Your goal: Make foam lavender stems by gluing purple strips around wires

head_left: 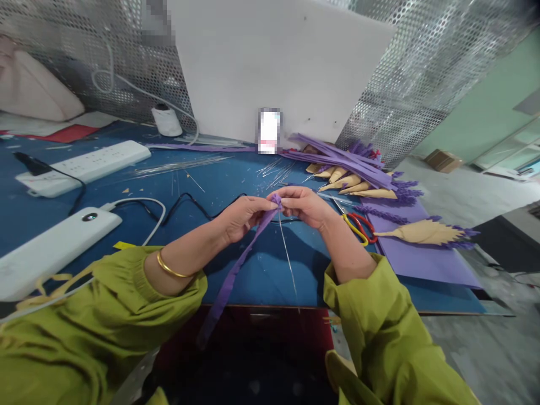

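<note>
Between my two hands, above the blue table (236, 281), a purple paper strip (236, 270) is bunched around the top of a thin wire (288, 253). My left hand (247, 216) pinches the strip near its gathered end, and the rest trails down past the table's front edge. With thumb and forefinger, my right hand (306, 205) grips the bunched purple head (277, 199) from the other side. The bare wire hangs downward below the fingers. How the paper is fixed to the wire is hidden by the fingertips.
To the right lie scissors (363, 229) with red and yellow handles, purple sheets (422, 264), a paper-wrapped purple flower bunch (426, 232) and several more bunches behind. Loose wires (177, 166) lie at the back. A power strip (88, 166), white device (59, 247) and black cable (185, 197) occupy the left.
</note>
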Demonstrator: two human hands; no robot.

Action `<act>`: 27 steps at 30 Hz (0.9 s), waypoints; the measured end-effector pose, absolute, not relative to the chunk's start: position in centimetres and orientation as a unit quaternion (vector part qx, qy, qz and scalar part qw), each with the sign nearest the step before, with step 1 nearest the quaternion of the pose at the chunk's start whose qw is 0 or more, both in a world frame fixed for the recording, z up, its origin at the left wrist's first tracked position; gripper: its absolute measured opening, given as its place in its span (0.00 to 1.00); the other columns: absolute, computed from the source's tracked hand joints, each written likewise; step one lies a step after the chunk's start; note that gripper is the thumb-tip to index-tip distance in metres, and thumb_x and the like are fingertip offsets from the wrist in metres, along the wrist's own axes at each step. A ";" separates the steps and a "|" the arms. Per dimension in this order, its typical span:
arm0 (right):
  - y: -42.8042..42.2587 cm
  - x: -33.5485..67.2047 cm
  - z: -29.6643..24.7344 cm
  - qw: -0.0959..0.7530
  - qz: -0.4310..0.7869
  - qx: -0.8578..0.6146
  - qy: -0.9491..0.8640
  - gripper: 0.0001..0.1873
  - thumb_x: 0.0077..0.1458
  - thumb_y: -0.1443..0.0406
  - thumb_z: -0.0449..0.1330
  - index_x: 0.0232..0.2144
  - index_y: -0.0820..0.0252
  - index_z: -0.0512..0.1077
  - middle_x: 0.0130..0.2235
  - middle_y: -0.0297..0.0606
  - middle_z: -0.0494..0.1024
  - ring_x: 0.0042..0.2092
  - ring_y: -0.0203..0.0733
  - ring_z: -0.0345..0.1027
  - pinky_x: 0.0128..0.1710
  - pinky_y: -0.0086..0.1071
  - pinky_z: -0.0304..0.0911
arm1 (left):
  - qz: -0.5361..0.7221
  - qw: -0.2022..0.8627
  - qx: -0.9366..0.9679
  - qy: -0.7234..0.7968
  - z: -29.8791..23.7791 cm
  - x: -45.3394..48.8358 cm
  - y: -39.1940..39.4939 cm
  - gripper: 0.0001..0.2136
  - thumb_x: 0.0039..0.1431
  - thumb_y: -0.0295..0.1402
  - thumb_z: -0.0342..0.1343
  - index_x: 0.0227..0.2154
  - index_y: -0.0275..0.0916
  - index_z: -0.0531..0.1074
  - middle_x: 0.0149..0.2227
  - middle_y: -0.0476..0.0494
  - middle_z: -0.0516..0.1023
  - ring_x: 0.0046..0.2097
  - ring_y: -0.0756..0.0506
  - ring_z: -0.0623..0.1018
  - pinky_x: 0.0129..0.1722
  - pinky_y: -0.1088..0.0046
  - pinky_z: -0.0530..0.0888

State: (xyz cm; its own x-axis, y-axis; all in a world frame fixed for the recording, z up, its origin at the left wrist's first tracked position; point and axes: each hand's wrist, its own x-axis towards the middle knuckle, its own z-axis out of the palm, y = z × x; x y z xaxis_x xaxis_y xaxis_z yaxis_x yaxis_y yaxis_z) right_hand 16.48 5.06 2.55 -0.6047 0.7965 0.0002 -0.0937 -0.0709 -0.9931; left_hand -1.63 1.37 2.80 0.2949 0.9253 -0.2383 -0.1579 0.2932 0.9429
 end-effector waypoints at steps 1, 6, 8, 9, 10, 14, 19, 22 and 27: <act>5.1 16.4 2.3 0.336 0.685 -0.289 -0.578 0.17 0.42 0.61 0.70 0.36 0.61 0.78 0.29 0.33 0.75 0.26 0.29 0.61 0.25 0.24 0.57 | 0.402 0.680 0.436 0.431 2.7 -1.6 1.4 0.09 0.39 0.34 0.65 0.23 0.35 0.76 0.22 0.48 0.73 0.25 0.51 0.69 0.25 0.76 0.65; 5.1 15.9 1.6 0.338 0.741 -0.268 -0.514 0.16 0.39 0.61 0.72 0.30 0.61 0.76 0.24 0.30 0.72 0.25 0.29 0.62 0.27 0.24 0.59 | 0.386 0.703 0.446 0.397 2.5 -1.8 1.4 0.09 0.41 0.34 0.66 0.23 0.33 0.76 0.23 0.48 0.73 0.25 0.53 0.68 0.27 0.76 0.65; 5.1 15.9 1.6 0.344 0.744 -0.263 -0.509 0.15 0.38 0.61 0.72 0.28 0.62 0.74 0.24 0.30 0.72 0.25 0.28 0.62 0.27 0.24 0.59 | 0.379 0.712 0.453 0.379 2.5 -1.9 1.4 0.09 0.43 0.34 0.66 0.23 0.33 0.76 0.22 0.48 0.72 0.25 0.53 0.67 0.27 0.76 0.65; 5.1 15.9 1.7 0.348 0.743 -0.261 -0.508 0.15 0.38 0.61 0.72 0.28 0.62 0.74 0.24 0.30 0.71 0.25 0.28 0.62 0.27 0.23 0.59 | 0.377 0.716 0.454 0.372 2.5 -1.9 1.4 0.09 0.44 0.35 0.66 0.23 0.34 0.76 0.22 0.48 0.72 0.25 0.53 0.67 0.28 0.76 0.65; 5.1 15.9 1.8 0.351 0.741 -0.260 -0.509 0.15 0.39 0.61 0.72 0.28 0.62 0.73 0.25 0.30 0.71 0.25 0.28 0.62 0.27 0.24 0.59 | 0.375 0.721 0.452 0.368 2.4 -1.9 1.4 0.09 0.45 0.35 0.65 0.23 0.34 0.76 0.22 0.48 0.72 0.25 0.53 0.67 0.29 0.75 0.66; 5.1 16.2 2.1 0.355 0.727 -0.255 -0.529 0.15 0.40 0.60 0.71 0.28 0.62 0.73 0.25 0.30 0.70 0.26 0.30 0.63 0.29 0.25 0.61 | 0.359 0.739 0.441 0.362 2.4 -2.0 1.6 0.10 0.48 0.37 0.63 0.26 0.34 0.77 0.24 0.47 0.73 0.26 0.51 0.69 0.29 0.74 0.67; 5.2 16.5 2.2 0.343 0.710 -0.257 -0.559 0.15 0.44 0.58 0.69 0.28 0.62 0.72 0.25 0.30 0.70 0.25 0.30 0.60 0.28 0.26 0.59 | 0.349 0.719 0.466 0.380 2.5 -2.1 1.6 0.09 0.47 0.36 0.63 0.24 0.34 0.77 0.22 0.47 0.72 0.25 0.52 0.68 0.28 0.74 0.66; 5.1 16.6 2.4 0.328 0.699 -0.262 -0.578 0.15 0.47 0.57 0.67 0.29 0.62 0.72 0.25 0.32 0.71 0.25 0.30 0.59 0.26 0.25 0.55 | 0.350 0.698 0.479 0.401 2.9 -2.1 1.5 0.08 0.45 0.35 0.64 0.21 0.34 0.76 0.20 0.49 0.70 0.24 0.53 0.66 0.26 0.76 0.64; 5.0 16.8 2.7 0.286 0.699 -0.289 -0.588 0.15 0.46 0.58 0.68 0.28 0.64 0.72 0.23 0.31 0.69 0.22 0.28 0.55 0.22 0.25 0.48 | 0.347 0.659 0.504 0.438 3.1 -2.0 1.4 0.06 0.43 0.35 0.64 0.22 0.36 0.78 0.21 0.48 0.74 0.24 0.53 0.67 0.25 0.76 0.63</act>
State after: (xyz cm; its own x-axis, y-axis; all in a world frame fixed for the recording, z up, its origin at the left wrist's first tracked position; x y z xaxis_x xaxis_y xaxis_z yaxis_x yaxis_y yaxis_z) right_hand 16.76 5.01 2.69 -0.6699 0.7394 -0.0673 -0.0598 -0.1441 -0.9878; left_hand -1.96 1.39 3.14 0.3751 0.8988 -0.2269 -0.0164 0.2512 0.9678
